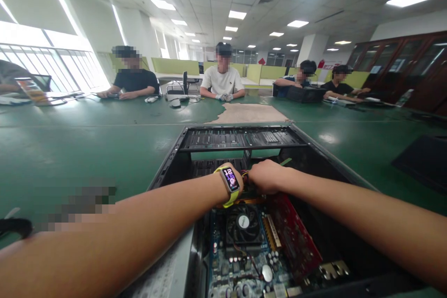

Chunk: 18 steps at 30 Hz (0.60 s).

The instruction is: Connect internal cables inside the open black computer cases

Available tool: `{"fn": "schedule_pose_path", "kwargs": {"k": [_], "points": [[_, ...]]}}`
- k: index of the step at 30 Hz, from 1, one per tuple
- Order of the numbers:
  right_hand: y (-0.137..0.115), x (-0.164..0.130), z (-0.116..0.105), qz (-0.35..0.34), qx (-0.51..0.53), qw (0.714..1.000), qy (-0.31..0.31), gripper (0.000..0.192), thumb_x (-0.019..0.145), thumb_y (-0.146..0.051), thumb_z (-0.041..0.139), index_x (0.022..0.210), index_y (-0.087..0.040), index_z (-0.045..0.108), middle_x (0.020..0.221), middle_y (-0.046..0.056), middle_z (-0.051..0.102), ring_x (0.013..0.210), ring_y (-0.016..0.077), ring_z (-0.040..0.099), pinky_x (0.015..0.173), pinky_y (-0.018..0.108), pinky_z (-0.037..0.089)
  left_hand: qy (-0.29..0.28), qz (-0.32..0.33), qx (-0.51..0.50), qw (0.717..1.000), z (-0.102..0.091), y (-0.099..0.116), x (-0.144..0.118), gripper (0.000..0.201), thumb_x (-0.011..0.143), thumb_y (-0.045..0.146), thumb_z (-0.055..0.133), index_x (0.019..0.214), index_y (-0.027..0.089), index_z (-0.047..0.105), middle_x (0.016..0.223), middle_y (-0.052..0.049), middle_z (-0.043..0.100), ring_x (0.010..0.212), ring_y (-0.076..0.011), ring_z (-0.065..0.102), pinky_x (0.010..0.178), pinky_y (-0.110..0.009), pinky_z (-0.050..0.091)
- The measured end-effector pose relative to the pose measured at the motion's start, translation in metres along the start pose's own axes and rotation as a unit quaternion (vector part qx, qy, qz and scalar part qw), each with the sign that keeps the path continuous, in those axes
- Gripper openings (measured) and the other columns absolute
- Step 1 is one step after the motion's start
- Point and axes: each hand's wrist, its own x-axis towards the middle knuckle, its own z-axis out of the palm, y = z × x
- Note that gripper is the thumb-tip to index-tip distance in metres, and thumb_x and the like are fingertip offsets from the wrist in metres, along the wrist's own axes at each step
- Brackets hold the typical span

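Left hand [240, 178], a watch [230, 181] on its wrist, reaches into the open computer case [167, 167] just beyond the CPU fan [243, 224]; its grip cannot be told. Right hand [267, 176], past the fan's right, is closed on a cable bundle [245, 176]. Judged step: cable work at the motherboard [240, 260]; the next move calls for a steady, straight pull or push clear of the red card [293, 233].

Motherboard [240, 251] lies in case [314, 146], on table [70, 144].

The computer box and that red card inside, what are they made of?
The computer case looks like black-painted sheet metal: thin, flat, perforated panels. The red card seems to be a glossy plastic-like circuit board with gold-coloured edge parts. Both hands reach among wires there.
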Motion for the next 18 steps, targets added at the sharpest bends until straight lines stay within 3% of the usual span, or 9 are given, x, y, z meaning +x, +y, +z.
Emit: {"fn": "schedule_pose_path", "kwargs": {"k": [7, 11, 13, 15, 18], "points": [[-0.004, 0.005, 0.004, 0.005, -0.003, 1.0, 0.026, 0.025, 0.071, -0.02, 0.057, 0.091, -0.012, 0.07, 0.09, 0.017, 0.068, 0.082, 0.0291, 0.065, 0.064, 0.034, 0.049, -0.051, -0.025, 0.02, 0.998, -0.007, 0.007, 0.004, 0.025, 0.056, 0.018, 0.075, 0.081, 0.018, 0.074, 0.087, -0.013, 0.073, 0.082, -0.0318, 0.066, 0.072, -0.041, 0.052], [-0.003, -0.011, -0.02, 0.03, 0.002, 0.998, 0.057, 0.029, 0.074, -0.035, 0.057, 0.091, -0.015, 0.07, 0.091, 0.015, 0.068, 0.081, 0.0284, 0.065, 0.061, 0.032, 0.047, -0.027, -0.053, 0.029, 0.998, -0.033, 0.004, -0.016, 0.021, 0.057, 0.023, 0.074, 0.077, 0.02, 0.074, 0.081, -0.012, 0.072, 0.078, -0.0274, 0.067, 0.071, -0.035, 0.052], [-0.004, -0.042, -0.038, 0.036, 0.032, 0.992, 0.114, 0.03, 0.081, -0.041, 0.05, 0.086, -0.02, 0.07, 0.084, 0.01, 0.069, 0.076, 0.0253, 0.065, 0.059, 0.031, 0.044, 0.038, -0.057, 0.018, 0.997, -0.045, 0.001, -0.053, 0.019, 0.064, 0.031, 0.07, 0.079, 0.02, 0.073, 0.08, -0.011, 0.072, 0.075, -0.0244, 0.067, 0.07, -0.032, 0.052], [-0.011, -0.088, -0.045, 0.031, 0.078, 0.977, 0.195, 0.034, 0.085, -0.047, 0.045, 0.075, -0.024, 0.068, 0.072, 0.004, 0.068, 0.068, 0.0199, 0.063, 0.056, 0.027, 0.042, 0.152, -0.04, -0.023, 0.987, -0.043, 0.002, -0.106, 0.023, 0.075, 0.04, 0.058, 0.083, 0.023, 0.072, 0.078, -0.008, 0.072, 0.07, -0.0204, 0.066, 0.066, -0.029, 0.052], [-0.031, -0.152, -0.016, -0.007, 0.089, 0.937, 0.337, 0.037, 0.086, -0.048, 0.047, 0.061, -0.023, 0.061, 0.056, -0.002, 0.061, 0.05, 0.0109, 0.055, 0.046, 0.022, 0.035, 0.344, -0.011, -0.082, 0.935, -0.009, 0.023, -0.186, 0.026, 0.082, 0.043, 0.047, 0.091, 0.033, 0.069, 0.074, 0.001, 0.071, 0.062, -0.0147, 0.064, 0.059, -0.024, 0.051]]}}
